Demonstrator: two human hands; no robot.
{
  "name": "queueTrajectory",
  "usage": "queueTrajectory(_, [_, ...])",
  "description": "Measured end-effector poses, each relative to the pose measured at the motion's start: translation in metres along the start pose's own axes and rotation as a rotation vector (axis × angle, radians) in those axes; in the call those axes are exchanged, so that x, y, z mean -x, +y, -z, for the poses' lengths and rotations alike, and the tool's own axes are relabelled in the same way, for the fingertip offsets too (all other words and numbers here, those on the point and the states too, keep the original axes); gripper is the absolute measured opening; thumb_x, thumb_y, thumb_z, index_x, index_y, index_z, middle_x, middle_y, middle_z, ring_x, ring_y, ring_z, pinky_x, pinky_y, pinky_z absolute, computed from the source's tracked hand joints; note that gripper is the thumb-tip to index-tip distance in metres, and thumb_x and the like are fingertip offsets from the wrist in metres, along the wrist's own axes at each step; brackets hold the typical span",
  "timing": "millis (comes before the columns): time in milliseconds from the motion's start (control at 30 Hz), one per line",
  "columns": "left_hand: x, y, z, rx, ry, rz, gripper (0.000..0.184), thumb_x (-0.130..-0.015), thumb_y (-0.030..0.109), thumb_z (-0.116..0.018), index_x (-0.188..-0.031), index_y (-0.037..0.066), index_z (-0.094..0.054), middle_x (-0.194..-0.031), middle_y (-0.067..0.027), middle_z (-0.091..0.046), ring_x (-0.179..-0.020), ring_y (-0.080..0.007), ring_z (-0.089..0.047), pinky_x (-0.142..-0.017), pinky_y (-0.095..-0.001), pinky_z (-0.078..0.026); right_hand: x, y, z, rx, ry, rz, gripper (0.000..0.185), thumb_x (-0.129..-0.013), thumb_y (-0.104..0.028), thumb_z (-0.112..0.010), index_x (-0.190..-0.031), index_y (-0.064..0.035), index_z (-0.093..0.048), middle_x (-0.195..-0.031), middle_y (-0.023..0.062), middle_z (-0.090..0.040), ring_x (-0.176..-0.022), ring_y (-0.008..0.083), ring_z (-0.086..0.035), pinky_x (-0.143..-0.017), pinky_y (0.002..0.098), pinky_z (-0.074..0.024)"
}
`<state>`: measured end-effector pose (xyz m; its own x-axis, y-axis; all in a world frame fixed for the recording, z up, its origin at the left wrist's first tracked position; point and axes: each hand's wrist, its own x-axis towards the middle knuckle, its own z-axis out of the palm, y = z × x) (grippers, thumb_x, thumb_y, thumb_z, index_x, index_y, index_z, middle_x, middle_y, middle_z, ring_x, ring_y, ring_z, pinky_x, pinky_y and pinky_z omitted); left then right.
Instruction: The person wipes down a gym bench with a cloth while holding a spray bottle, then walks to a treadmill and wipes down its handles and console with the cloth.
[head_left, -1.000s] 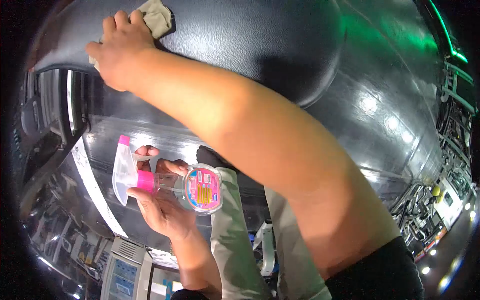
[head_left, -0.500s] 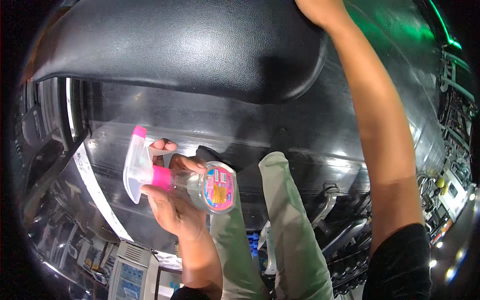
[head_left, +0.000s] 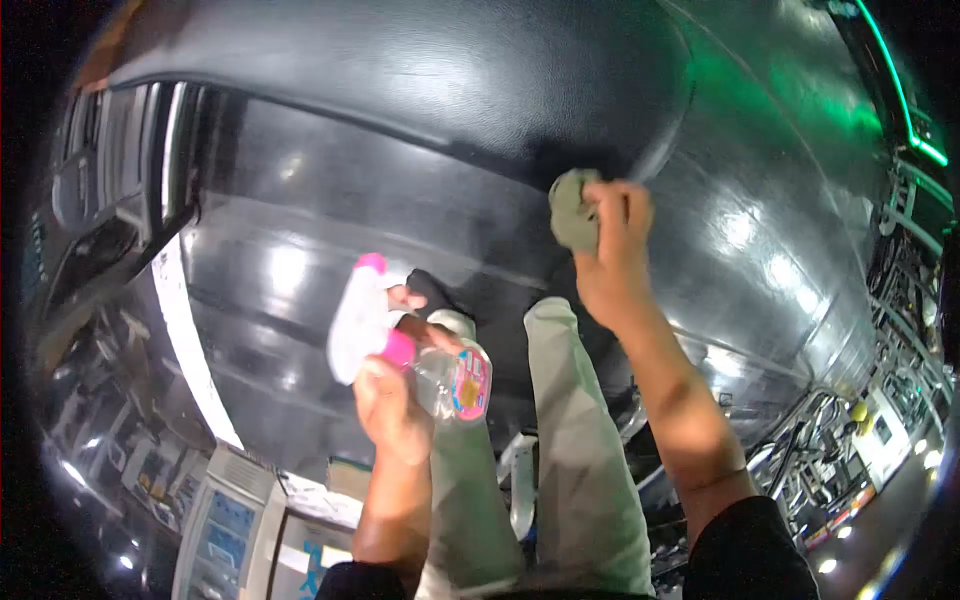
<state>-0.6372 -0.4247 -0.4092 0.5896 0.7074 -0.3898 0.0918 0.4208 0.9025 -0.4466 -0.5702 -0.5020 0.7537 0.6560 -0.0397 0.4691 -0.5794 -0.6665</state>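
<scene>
My left hand (head_left: 395, 400) is wrapped round the neck of a clear spray bottle (head_left: 436, 382), which lies tilted with its white and pink spray head to the left and its labelled base to the right. My right hand (head_left: 618, 240) grips a crumpled olive-grey cloth (head_left: 574, 212) between thumb and fingers, near the lower edge of a black padded surface (head_left: 420, 60). Both hands are slightly blurred.
Dark shiny flooring (head_left: 330, 180) spreads below the pad. My legs in light trousers (head_left: 575, 420) are at the bottom centre. A white cabinet (head_left: 225, 520) stands at the lower left, metal racks (head_left: 800, 450) at the right, and a green light strip (head_left: 895, 80) at the upper right.
My right hand has come down from the pad's upper right edge, and the cloth now shows in it. My left hand has moved right with the bottle, and the view has shifted.
</scene>
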Motion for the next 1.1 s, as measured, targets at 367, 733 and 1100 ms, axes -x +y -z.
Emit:
queueTrajectory(367, [0.132,0.26,-0.001,0.054,-0.179,0.13,0.063,-0.106,0.043,-0.054,-0.151,0.001,-0.04,-0.127,-0.007,-0.054,-0.093,-0.0154,-0.061,-0.087,-0.0333,-0.05,0.047,-0.269,0.256,-0.648,-0.279,-0.548,0.042,-0.096,-0.004,-0.051,-0.138,-0.0075,-0.046,-0.128,0.0089,-0.056,-0.119,0.0188,-0.054,-0.104,0.0337,-0.0424])
queueTrajectory(733, [0.201,0.394,0.009,0.116,-0.163,-0.291,0.072,-0.105,0.052,-0.053,-0.152,0.0,-0.038,-0.128,-0.0076,-0.056,-0.088,-0.0162,-0.064,-0.081,-0.0331,-0.054,0.072,-0.396,0.408,-0.935,-0.109,-0.321,0.026,-0.104,-0.016,-0.056,-0.126,-0.0047,-0.06,-0.119,0.0037,-0.065,-0.111,0.0129,-0.06,-0.101,0.0303,-0.0447])
queueTrajectory(1100, [0.311,0.382,0.053,0.127,0.38,-0.411,0.061,-0.109,0.048,-0.043,-0.141,-0.004,-0.049,-0.123,-0.0125,-0.062,-0.085,-0.0196,-0.067,-0.084,-0.0351,-0.051,0.054,-0.426,0.417,-1.076,-0.402,-0.348,0.033,-0.106,-0.014,-0.051,-0.135,-0.0009,-0.059,-0.125,0.008,-0.066,-0.113,0.0158,-0.064,-0.098,0.0312,-0.0501])
